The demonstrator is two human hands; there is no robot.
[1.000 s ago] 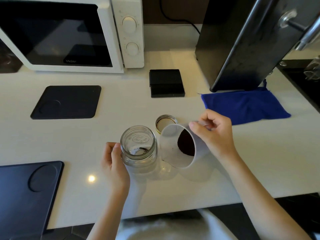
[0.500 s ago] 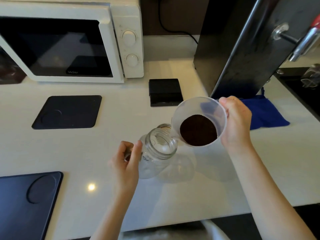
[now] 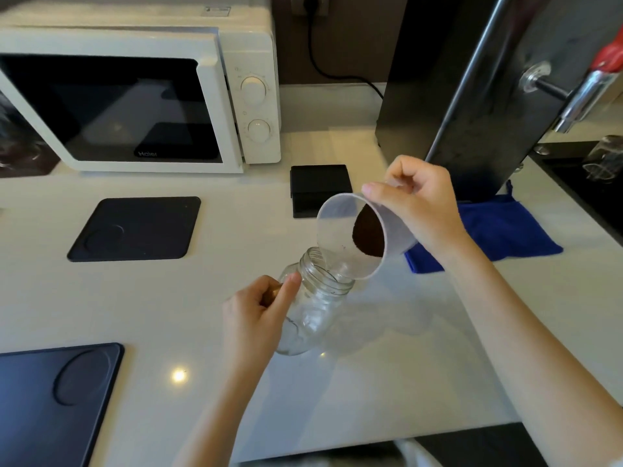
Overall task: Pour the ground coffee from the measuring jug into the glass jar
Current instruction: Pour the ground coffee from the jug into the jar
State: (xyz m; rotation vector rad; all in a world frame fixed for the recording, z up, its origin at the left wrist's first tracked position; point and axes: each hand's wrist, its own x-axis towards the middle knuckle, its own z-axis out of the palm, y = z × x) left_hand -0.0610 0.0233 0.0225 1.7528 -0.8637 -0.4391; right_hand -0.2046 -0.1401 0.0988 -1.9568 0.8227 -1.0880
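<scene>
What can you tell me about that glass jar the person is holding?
The glass jar is clear, with a ribbed screw-thread neck and no lid on. It looks empty. The left hand holds it by its side, tilted so the open mouth points up toward the measuring jug, whose lower rim sits at that mouth. Its base is near the white counter.

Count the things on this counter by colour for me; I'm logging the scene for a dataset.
White: 1, the microwave
Black or dark: 4, two mats, a small box, a tall appliance
Blue: 1, the cloth
Clear: 2, the glass jar, the measuring jug
Total: 8
</scene>
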